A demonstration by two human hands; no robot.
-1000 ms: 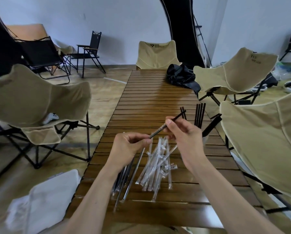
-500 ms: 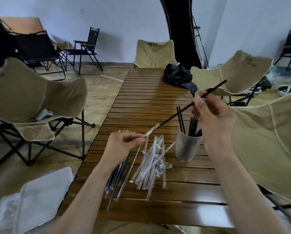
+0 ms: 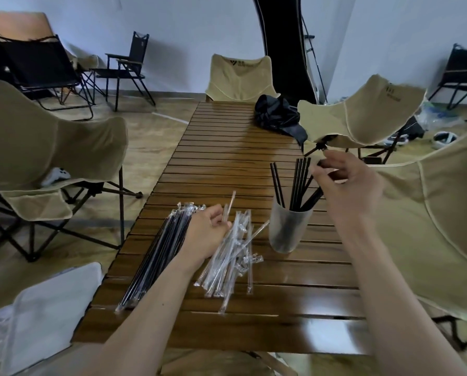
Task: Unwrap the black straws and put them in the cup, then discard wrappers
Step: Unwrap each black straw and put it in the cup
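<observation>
A frosted cup point(image 3: 286, 232) stands on the slatted wooden table point(image 3: 227, 158) and holds several bare black straws point(image 3: 298, 180). My right hand point(image 3: 346, 183) hovers just right of the cup, with thumb and forefinger at the top of one black straw point(image 3: 312, 198) that leans in the cup. My left hand point(image 3: 206, 230) rests on the table and pinches an empty clear wrapper point(image 3: 231, 202) that points upward. Left of that hand lies a bundle of wrapped black straws point(image 3: 156, 261). A heap of empty wrappers point(image 3: 227, 270) lies to its right.
A crumpled black cloth point(image 3: 278, 118) lies at the table's far right. Tan folding chairs point(image 3: 50, 147) point(image 3: 362, 115) flank the table, and another point(image 3: 239, 77) stands at its far end. A white bag point(image 3: 45, 308) sits low at the left.
My right hand pulled the black straw out of its wrapper, swung it right and lowered it into the cup. My left hand dropped to the table with the empty wrapper.
</observation>
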